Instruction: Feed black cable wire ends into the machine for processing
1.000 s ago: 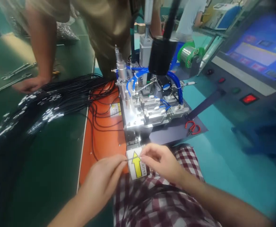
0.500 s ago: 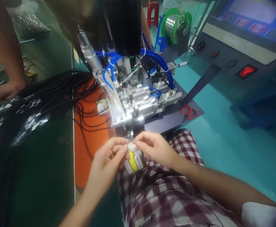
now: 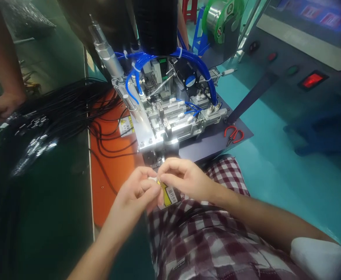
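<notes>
My left hand is closed in a pinch in front of the machine, over a white label with a yellow arrow. Close on its right, my right hand also pinches, thumb against fingertips. Whatever lies between the fingertips of either hand is too small to make out. Both hands are just below the machine's front metal block, and they partly cover the label.
Black cables spread over the orange board and green table at left. Another person's hand rests there. Red-handled pliers lie on the machine's base. A solder spool and a control box stand behind and right.
My right hand has shifted slightly left, closer to my left fingertips, covering more of the label's upper part. The whole view has shifted slightly.
</notes>
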`<move>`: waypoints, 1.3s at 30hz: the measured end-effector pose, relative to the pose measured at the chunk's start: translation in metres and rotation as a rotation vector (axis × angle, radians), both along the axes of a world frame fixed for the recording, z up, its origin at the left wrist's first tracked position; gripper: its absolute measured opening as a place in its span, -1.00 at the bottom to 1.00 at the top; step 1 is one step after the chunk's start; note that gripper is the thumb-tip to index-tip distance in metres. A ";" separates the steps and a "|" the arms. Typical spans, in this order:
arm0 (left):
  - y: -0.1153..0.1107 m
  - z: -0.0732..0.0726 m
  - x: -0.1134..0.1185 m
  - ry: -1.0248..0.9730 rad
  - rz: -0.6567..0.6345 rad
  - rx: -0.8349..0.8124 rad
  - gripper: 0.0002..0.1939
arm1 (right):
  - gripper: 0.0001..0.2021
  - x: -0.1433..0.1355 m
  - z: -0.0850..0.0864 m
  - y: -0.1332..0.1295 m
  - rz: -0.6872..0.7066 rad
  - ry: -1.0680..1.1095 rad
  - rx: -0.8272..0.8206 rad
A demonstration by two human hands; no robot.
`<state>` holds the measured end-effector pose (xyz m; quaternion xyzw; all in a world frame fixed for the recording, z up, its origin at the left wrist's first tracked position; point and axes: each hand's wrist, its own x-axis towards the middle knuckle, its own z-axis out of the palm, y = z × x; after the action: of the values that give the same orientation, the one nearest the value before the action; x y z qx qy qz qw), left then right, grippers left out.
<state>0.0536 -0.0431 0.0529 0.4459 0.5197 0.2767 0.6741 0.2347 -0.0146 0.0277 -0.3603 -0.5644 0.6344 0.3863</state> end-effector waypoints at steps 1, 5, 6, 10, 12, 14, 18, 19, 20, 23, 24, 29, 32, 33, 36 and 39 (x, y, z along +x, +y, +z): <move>0.003 0.001 -0.002 -0.023 -0.057 -0.050 -0.67 | -0.93 0.001 -0.002 0.000 0.015 -0.008 0.087; 0.010 0.003 -0.008 -0.099 -0.247 -0.205 -0.68 | -0.92 0.005 -0.008 0.003 0.124 0.012 0.310; 0.010 0.002 -0.008 -0.101 -0.255 -0.214 -0.69 | -0.92 0.006 -0.008 0.004 0.147 0.003 0.330; 0.006 -0.002 -0.004 -0.055 -0.123 -0.169 -0.75 | -0.87 0.011 -0.001 0.005 0.123 -0.108 0.336; 0.003 -0.002 0.000 -0.034 -0.033 -0.130 -0.75 | -0.84 0.012 0.002 0.003 -0.001 -0.164 0.307; 0.002 -0.002 0.003 0.001 0.042 -0.086 -0.75 | -0.87 0.013 0.002 -0.002 -0.112 -0.226 0.302; 0.002 0.001 0.006 0.079 0.132 -0.031 -0.73 | -0.91 0.010 -0.004 -0.011 -0.196 -0.310 0.533; 0.002 0.001 0.006 0.089 0.139 -0.026 -0.73 | -0.90 0.009 -0.007 -0.012 -0.208 -0.327 0.616; 0.002 0.001 0.006 0.097 0.142 -0.020 -0.73 | -0.90 0.008 -0.008 -0.012 -0.220 -0.352 0.692; 0.001 -0.001 0.005 0.105 0.145 -0.005 -0.74 | -0.85 0.006 -0.012 -0.010 -0.245 -0.455 0.865; 0.000 -0.003 0.004 0.101 0.148 -0.004 -0.74 | -0.85 0.006 -0.013 -0.010 -0.251 -0.484 0.894; -0.004 -0.008 0.005 0.093 0.263 0.082 -0.78 | -0.86 0.000 -0.005 -0.013 -0.251 -0.481 0.684; -0.008 -0.007 0.008 0.126 0.357 0.216 -0.81 | -0.87 -0.006 0.004 -0.017 -0.199 -0.346 0.219; -0.009 -0.006 0.009 0.118 0.369 0.236 -0.82 | -0.87 -0.007 0.007 -0.017 -0.169 -0.283 0.057; -0.007 -0.003 0.011 0.017 0.354 0.159 -0.83 | -0.84 -0.008 0.013 -0.016 -0.078 -0.121 -0.295; -0.002 -0.001 0.011 -0.073 0.324 0.000 -0.79 | -0.83 -0.007 0.015 -0.015 -0.060 -0.090 -0.373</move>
<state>0.0644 -0.0453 0.0516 0.3462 0.5600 0.3977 0.6390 0.2278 -0.0292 0.0422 -0.4704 -0.4426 0.6994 0.3058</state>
